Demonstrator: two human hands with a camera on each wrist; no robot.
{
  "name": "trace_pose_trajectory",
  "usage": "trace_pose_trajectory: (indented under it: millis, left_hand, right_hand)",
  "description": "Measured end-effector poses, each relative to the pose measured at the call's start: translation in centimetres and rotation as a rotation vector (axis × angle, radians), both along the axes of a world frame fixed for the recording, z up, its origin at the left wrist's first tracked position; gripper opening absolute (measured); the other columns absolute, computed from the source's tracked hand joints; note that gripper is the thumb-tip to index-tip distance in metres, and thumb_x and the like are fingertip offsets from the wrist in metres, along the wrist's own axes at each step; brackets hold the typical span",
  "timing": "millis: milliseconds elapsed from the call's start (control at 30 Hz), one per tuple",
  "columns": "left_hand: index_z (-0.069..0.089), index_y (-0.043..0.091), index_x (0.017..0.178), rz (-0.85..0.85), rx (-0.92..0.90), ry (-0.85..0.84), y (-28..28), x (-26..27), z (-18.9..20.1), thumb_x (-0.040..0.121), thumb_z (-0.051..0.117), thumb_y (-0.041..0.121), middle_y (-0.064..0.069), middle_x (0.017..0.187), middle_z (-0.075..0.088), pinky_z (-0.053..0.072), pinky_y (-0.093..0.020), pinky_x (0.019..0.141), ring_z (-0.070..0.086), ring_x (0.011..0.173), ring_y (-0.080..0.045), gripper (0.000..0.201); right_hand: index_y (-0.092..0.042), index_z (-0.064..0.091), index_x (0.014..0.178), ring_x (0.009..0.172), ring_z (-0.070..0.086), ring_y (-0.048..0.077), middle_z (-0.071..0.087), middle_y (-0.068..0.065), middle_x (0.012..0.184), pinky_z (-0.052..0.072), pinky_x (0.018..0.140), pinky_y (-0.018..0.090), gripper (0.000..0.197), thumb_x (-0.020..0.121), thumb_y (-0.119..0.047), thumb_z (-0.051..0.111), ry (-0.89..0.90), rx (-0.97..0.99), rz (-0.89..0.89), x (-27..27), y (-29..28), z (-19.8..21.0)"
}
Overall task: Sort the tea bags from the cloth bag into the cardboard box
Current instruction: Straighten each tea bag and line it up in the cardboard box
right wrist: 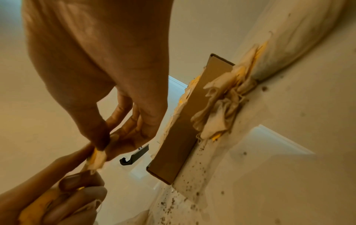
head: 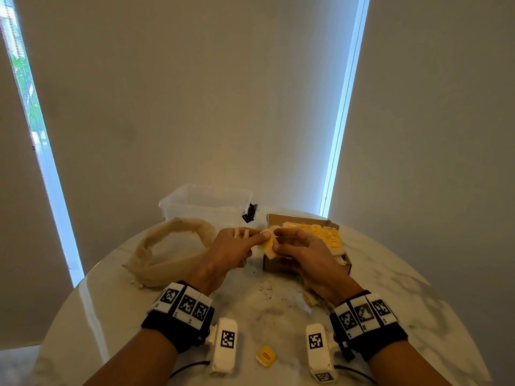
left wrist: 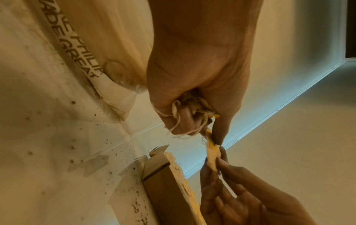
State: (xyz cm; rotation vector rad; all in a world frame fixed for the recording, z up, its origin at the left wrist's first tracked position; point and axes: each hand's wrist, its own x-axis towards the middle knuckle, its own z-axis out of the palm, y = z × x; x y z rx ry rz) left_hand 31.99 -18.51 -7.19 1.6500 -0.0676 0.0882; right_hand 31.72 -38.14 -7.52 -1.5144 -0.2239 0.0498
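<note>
Above the near-left corner of the cardboard box (head: 274,267), both hands hold one tea bag (head: 268,242) with a yellow tag. My left hand (head: 259,237) pinches its upper end (left wrist: 210,146). The same hand clutches a bunch of tea bags with strings (left wrist: 192,108) in its curled fingers. My right hand (head: 276,241) pinches the other end between thumb and fingers (right wrist: 99,157). Several yellow-tagged tea bags fill the box (head: 328,235). The beige cloth bag (head: 172,246) lies slack and open-mouthed on the table at the left.
A clear plastic container (head: 206,201) stands behind the cloth bag, a black clip (head: 250,213) beside it. A loose yellow tag (head: 266,356) lies near the table's front edge. Several tea bags (right wrist: 219,106) are heaped against the box's near side. Tea crumbs speckle the marble table (head: 267,291).
</note>
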Motion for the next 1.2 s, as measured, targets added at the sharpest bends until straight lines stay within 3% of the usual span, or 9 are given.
trace_pose_trajectory:
  millis: [100, 233, 333, 567, 700, 1000, 1200]
  left_hand:
    - [0.081, 0.016, 0.109, -0.010, -0.016, -0.019, 0.2, -0.1, -0.2, 0.089, 0.083, 0.037, 0.007, 0.054, 0.055, 0.036, -0.022, 0.046, 0.044, 0.045, -0.004, 0.029]
    - [0.081, 0.021, 0.106, -0.046, -0.033, -0.013, 0.1, -0.5, -0.1, 0.088, 0.083, 0.041, 0.005, 0.058, 0.056, 0.036, -0.022, 0.049, 0.044, 0.050, -0.007, 0.027]
    - [0.080, 0.023, 0.110, -0.059, -0.055, -0.003, -0.1, -0.7, 0.0, 0.089, 0.082, 0.043, 0.006, 0.058, 0.053, 0.034, -0.021, 0.048, 0.042, 0.051, -0.007, 0.029]
    - [0.080, 0.016, 0.104, -0.013, 0.022, -0.012, 0.3, -0.2, 0.2, 0.090, 0.083, 0.030, 0.000, 0.058, 0.053, 0.034, -0.023, 0.047, 0.043, 0.046, -0.008, 0.020]
    - [0.079, 0.016, 0.101, -0.057, 0.113, 0.001, 0.2, -0.2, 0.4, 0.093, 0.080, 0.028, 0.005, 0.052, 0.052, 0.035, -0.021, 0.045, 0.042, 0.042, -0.004, 0.014]
    - [0.083, 0.025, 0.100, 0.017, 0.107, -0.104, 0.4, 0.0, -0.3, 0.084, 0.088, 0.033, 0.009, 0.059, 0.067, 0.043, -0.021, 0.048, 0.054, 0.052, -0.003, 0.019]
    - [0.081, 0.029, 0.102, -0.021, 0.161, -0.041, 0.0, -0.2, -0.2, 0.086, 0.085, 0.041, 0.015, 0.062, 0.070, 0.045, -0.020, 0.052, 0.056, 0.062, -0.006, 0.021]
  right_hand:
    - [-0.018, 0.073, 0.124, 0.104, 0.078, 0.024, 0.081, 0.005, 0.113, 0.063, 0.085, 0.038, 0.032, 0.094, -0.008, 0.078, 0.006, -0.007, 0.051, -0.1, 0.2, 0.1]
    - [-0.016, 0.072, 0.124, 0.107, 0.078, 0.024, 0.081, 0.005, 0.112, 0.062, 0.095, 0.042, 0.033, 0.092, -0.014, 0.081, -0.038, -0.011, 0.009, 0.1, 0.3, -0.1]
    - [-0.022, 0.073, 0.120, 0.108, 0.076, 0.022, 0.081, -0.001, 0.112, 0.062, 0.093, 0.040, 0.031, 0.091, -0.017, 0.082, -0.093, 0.003, -0.075, 0.6, 0.3, -0.5]
    - [-0.021, 0.071, 0.122, 0.106, 0.077, 0.022, 0.081, 0.000, 0.113, 0.061, 0.099, 0.047, 0.037, 0.088, -0.015, 0.084, -0.041, 0.016, -0.061, 0.9, 0.3, -0.6]
    - [-0.021, 0.071, 0.125, 0.110, 0.076, 0.022, 0.080, -0.002, 0.115, 0.060, 0.102, 0.050, 0.037, 0.091, -0.015, 0.082, -0.069, 0.000, -0.059, 1.0, -0.2, -0.5]
    - [-0.022, 0.078, 0.108, 0.106, 0.073, 0.009, 0.078, -0.010, 0.106, 0.064, 0.086, 0.035, 0.028, 0.083, -0.020, 0.089, -0.194, -0.096, -0.141, 0.6, 0.0, -0.6]
    - [-0.025, 0.078, 0.107, 0.103, 0.073, 0.011, 0.078, -0.010, 0.107, 0.065, 0.080, 0.032, 0.022, 0.087, -0.018, 0.086, -0.234, -0.059, -0.217, 0.9, -0.1, -0.8]
